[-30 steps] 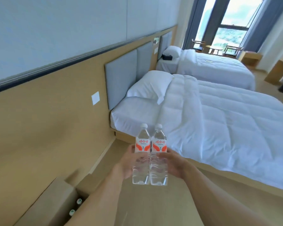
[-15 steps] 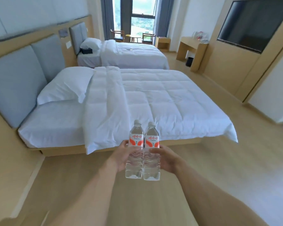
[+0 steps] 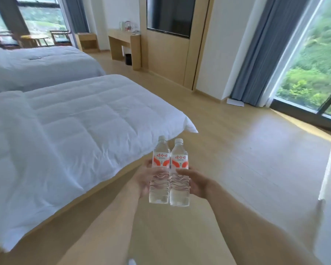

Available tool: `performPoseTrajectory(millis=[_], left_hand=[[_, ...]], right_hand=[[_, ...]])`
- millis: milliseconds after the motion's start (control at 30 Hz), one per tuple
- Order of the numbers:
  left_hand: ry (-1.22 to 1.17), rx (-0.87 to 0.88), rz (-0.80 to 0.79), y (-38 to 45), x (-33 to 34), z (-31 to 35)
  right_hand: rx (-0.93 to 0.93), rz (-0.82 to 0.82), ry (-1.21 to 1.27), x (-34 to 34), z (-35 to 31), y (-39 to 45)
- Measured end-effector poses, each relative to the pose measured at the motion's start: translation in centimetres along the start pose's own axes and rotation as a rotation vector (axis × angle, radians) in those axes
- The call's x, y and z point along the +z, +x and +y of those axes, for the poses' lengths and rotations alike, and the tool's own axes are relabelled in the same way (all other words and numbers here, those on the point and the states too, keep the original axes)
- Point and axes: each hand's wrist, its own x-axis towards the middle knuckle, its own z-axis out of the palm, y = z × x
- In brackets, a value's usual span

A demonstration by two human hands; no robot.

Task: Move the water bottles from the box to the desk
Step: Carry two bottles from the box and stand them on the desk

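Note:
Two clear water bottles with white caps and red-and-white labels stand upright side by side in front of me. My left hand (image 3: 144, 178) grips the left bottle (image 3: 160, 170) around its ribbed lower half. My right hand (image 3: 196, 183) grips the right bottle (image 3: 179, 173) the same way. The bottles touch each other. The wooden desk (image 3: 122, 38) stands far across the room against the wall, with small items on top. The box is out of view.
A white-quilted bed (image 3: 65, 131) fills the left side, its corner close to the bottles; a second bed (image 3: 36, 64) lies behind. A wall-mounted TV (image 3: 168, 15) hangs beside the desk. A large window with grey curtains (image 3: 256, 54) is on the right. Bare wooden floor (image 3: 237, 150) stretches ahead.
The view has swung to the right, from the headboard wall and box to the far side of the room with desk and window. Both hands keep holding the bottles in front.

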Motion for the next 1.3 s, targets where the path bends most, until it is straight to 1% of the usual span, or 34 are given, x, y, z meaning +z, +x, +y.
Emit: performPoseTrajectory(millis=[67,200,300,367,500,667,800,967,1167,1300], left_hand=[[0.002,-0.023,-0.073,2.5,1.6,0.2],[0.073,-0.096,-0.127,8.6,3.9,0.3],[0.130,-0.130,-0.218,13.5,5.0,0.7],[0.156,-0.155,-0.248,16.2,5.9,1.5],[0.178,-0.175,-0.310,20.8,7.7,3.6],[0.252,-0.180,-0.332,27.6,9.1,6.2],[0.328,-0.177,-0.386,32.5,10.7,7.5],[0.356,-0.201,-0.427,37.4,13.8,8.5],[0.387,-0.212,-0.459,43.5,18.9,9.3],[0.374,-0.194,-0.426,48.1,23.1,9.4]], right_hand=[[-0.009,0.063,0.032,-2.3,-0.4,0.0],[-0.004,0.180,0.091,-6.1,-1.5,0.7],[-0.009,0.279,0.128,-8.6,-2.5,2.0],[-0.004,0.339,0.151,-10.0,-3.4,3.3],[0.003,0.398,0.178,-12.7,-5.6,6.1],[-0.012,0.449,0.193,-15.7,-8.9,9.7],[-0.039,0.486,0.229,-17.8,-11.2,11.6],[-0.057,0.525,0.277,-21.3,-14.0,13.1],[-0.072,0.537,0.327,-28.3,-16.0,15.6],[-0.063,0.509,0.368,-34.2,-17.7,17.8]])
